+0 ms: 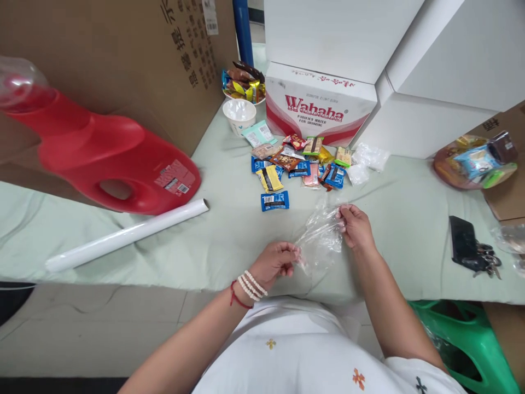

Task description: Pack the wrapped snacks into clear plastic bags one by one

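Observation:
A clear plastic bag (322,235) is stretched between my two hands, just above the table's front part. My left hand (276,261), with a beaded bracelet and a red cord at its wrist, pinches the lower left edge of the bag. The upper right edge is pinched by my right hand (356,224). Beyond the bag lies a loose pile of small wrapped snacks (289,156), in blue, yellow, red and green packets. One blue packet (275,201) sits nearest to the hands. Crumpled clear plastic (369,158) lies at the pile's right end.
Behind the pile stand a Wahaha water carton (320,104), a paper cup (239,116) and a bowl of snacks (244,85). A red detergent jug (118,153) and a white roll (127,235) are at left. Keys (487,258), a dark wallet-like item (462,241) and a snack-filled container (471,161) are at right.

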A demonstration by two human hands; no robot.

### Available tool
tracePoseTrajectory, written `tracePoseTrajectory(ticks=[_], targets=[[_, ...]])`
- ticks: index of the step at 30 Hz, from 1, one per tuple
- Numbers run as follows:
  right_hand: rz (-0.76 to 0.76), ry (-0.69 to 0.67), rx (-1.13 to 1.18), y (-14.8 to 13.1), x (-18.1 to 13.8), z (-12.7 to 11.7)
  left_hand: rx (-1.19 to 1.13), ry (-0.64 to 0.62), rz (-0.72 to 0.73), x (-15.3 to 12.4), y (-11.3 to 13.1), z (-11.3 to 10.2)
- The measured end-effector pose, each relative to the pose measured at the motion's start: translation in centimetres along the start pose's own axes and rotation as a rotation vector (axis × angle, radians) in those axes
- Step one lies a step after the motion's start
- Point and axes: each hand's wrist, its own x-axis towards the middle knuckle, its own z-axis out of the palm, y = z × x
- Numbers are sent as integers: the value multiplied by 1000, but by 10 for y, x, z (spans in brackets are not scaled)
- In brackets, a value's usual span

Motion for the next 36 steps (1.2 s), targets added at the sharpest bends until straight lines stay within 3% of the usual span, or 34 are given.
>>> tracePoseTrajectory(ticks=[4,8,12,14,18,20,25,29,36], targets=[[-44,9,-84,-1,12,-9,-4,74,53,-1,-2,-3],[-69,-16,-341,-10,18,-25,9,42,58,0,-2,-1],[-462,309,-696,-28,-15,-36,-1,42,101,4,-4,3],[-520,295,-706,-32,-46,-34,-4,36,123,7,-6,4],[-201,-155,-595,-12,-98,-12,35,9,172,12,-9,10],[-135,-242,-552,6,-109,1,93,-12,221,13,-11,14],[-47,-286,-371,28,-102,11,119,37,275,14,-12,21],[39,-223,-206,18,-91,-4,86,174,250,15,-5,15],[-1,-241,-90,1,-79,-19,377,374,387,24,15,6]])
